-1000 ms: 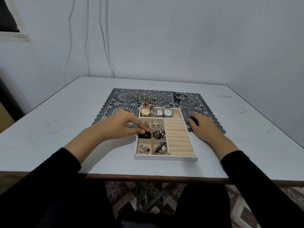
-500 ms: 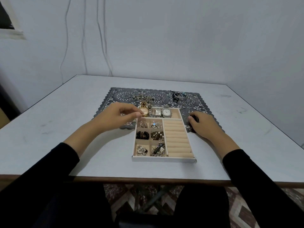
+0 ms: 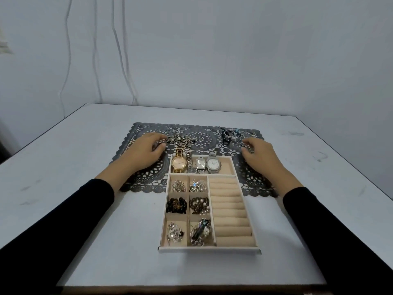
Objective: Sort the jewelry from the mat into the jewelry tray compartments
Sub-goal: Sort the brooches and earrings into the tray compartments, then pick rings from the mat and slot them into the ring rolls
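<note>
A beige jewelry tray [image 3: 209, 250] lies on the table, its far end over a dark lace mat [image 3: 146, 184]. Watches [image 3: 196, 163] fill its top compartment, and small pieces sit in the six left cells. The ring rolls [image 3: 230, 211] hold nothing. On the mat lie a chain pile [image 3: 180, 140], loose rings [image 3: 171, 130] and bracelets [image 3: 230, 135]. My left hand [image 3: 144, 152] lies on the mat with its fingertips at the chain pile's left end. My right hand [image 3: 260, 155] is at the mat's right side, and its curled fingertips pinch a small silver ring [image 3: 249, 149].
The white table [image 3: 74, 188] ends at a front edge just below the tray. A wall with hanging cables [image 3: 121, 50] stands behind the table. Scuff marks dot the table's right side.
My left hand left the tray's small cells and moved back to the chain pile. My right hand went from beside the tray up to the small rings on the mat.
</note>
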`<state>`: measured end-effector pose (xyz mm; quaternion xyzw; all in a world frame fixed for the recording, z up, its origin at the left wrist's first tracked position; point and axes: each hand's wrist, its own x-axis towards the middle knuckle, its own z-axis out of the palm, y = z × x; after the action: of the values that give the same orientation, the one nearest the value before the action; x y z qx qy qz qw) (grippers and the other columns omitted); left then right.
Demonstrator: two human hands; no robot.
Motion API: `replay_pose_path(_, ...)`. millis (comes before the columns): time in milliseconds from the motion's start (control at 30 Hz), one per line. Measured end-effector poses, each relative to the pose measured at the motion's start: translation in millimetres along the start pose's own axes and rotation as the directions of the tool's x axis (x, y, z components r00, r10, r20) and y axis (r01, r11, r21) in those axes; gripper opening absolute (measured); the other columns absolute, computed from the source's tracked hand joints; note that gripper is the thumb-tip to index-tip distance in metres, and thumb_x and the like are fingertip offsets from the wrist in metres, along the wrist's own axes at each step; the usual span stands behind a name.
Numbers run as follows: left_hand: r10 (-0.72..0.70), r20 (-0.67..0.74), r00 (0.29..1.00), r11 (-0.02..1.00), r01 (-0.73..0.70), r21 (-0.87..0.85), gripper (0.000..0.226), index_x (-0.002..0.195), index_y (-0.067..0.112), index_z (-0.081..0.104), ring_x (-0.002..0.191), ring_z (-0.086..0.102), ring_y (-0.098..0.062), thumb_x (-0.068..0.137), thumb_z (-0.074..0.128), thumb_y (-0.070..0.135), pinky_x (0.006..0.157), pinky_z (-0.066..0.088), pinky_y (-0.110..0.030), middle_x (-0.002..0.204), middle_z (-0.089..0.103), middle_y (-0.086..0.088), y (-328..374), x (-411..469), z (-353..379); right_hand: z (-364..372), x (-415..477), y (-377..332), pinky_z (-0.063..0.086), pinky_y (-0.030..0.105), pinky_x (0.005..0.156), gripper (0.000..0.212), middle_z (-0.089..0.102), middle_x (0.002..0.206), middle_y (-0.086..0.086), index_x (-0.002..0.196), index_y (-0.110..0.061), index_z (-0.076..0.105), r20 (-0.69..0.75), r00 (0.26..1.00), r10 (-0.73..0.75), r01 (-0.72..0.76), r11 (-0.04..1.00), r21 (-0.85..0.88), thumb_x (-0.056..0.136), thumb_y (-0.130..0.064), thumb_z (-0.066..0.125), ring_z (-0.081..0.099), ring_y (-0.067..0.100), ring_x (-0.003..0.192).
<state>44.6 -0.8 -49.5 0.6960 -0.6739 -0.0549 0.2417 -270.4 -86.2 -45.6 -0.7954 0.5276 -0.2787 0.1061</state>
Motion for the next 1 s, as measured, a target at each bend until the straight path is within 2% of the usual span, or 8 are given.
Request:
replay_pose_path(133, 0.025, 0.011, 1.000, 0.999, -0.026, 0.039, 0.040, 0.139, 0.019, 0.050, 0.134, 0.044, -0.022, 0.101, 0.048, 0.030, 0.113, 0.033, -0.041, 0.146, 0.048, -0.005, -6, 21, 7, 10, 20, -1, 0.032, 0.029, 0.106, 0.039, 0.055, 0.135, 0.007, 0.133, -0.009, 0.053, 0.014, 1.000, -0.017, 0.017, 1.000, -0.007, 0.095, -0.019, 0.051, 0.047, 0.022, 0.127)
replay_pose_path(233, 0.026, -0.002, 1.000, 0.998, -0.026, 0.060, 0.044, 0.143, 0.019, 0.047, 0.139, 0.038, -0.021, 0.101, 0.046, 0.033, 0.115, 0.029, -0.040, 0.151, 0.042, -0.003, -10, 34, 11, 18, 35, 2, 0.032, 0.030, 0.106, 0.038, 0.057, 0.133, 0.009, 0.130, -0.008, 0.055, 0.005, 1.000, -0.018, 0.018, 0.999, -0.027, 0.094, -0.017, 0.052, 0.048, 0.022, 0.126)
replay_pose_path(633, 0.023, 0.056, 0.998, 0.998, -0.026, 0.053, 0.043, 0.143, 0.017, 0.048, 0.141, 0.036, -0.017, 0.104, 0.041, 0.031, 0.116, 0.023, -0.031, 0.152, 0.042, -0.001, -20, 67, 17, 25, 47, 25, 0.041, 0.031, 0.091, 0.030, 0.059, 0.113, 0.007, 0.116, -0.010, 0.063, -0.078, 0.996, 0.052, -0.058, 0.995, -0.083, 0.090, -0.025, 0.059, 0.053, 0.023, 0.109)
replay_pose_path(767, 0.048, 0.056, 0.997, 0.998, -0.049, 0.024, 0.040, 0.142, 0.019, 0.050, 0.141, 0.035, -0.015, 0.104, 0.041, 0.030, 0.114, 0.021, -0.027, 0.151, 0.044, 0.001, -18, 65, 16, 24, 48, 29, 0.043, 0.031, 0.086, 0.025, 0.058, 0.105, 0.007, 0.106, -0.012, 0.070, -0.051, 0.995, 0.090, -0.095, 0.991, -0.090, 0.090, -0.029, 0.061, 0.055, 0.023, 0.100)
replay_pose_path(900, 0.080, 0.059, 0.995, 0.997, -0.079, -0.018, 0.037, 0.138, 0.022, 0.055, 0.137, 0.042, -0.014, 0.103, 0.044, 0.028, 0.110, 0.027, -0.027, 0.145, 0.051, 0.004, -14, 65, 16, 23, 48, 28, 0.038, 0.026, 0.079, 0.019, 0.057, 0.101, 0.006, 0.104, -0.016, 0.072, -0.034, 0.996, 0.085, -0.087, 0.995, -0.059, 0.090, -0.025, 0.062, 0.055, 0.023, 0.097)
replay_pose_path(1000, 0.060, 0.000, 0.998, 0.996, -0.060, -0.066, 0.034, 0.132, 0.021, 0.060, 0.126, 0.052, -0.018, 0.101, 0.049, 0.026, 0.104, 0.036, -0.031, 0.136, 0.059, 0.001, -16, 69, 15, 21, 49, 28, 0.035, 0.024, 0.081, 0.020, 0.058, 0.105, 0.007, 0.106, -0.018, 0.071, -0.017, 0.995, 0.099, -0.099, 0.994, -0.036, 0.089, -0.026, 0.063, 0.055, 0.023, 0.100)
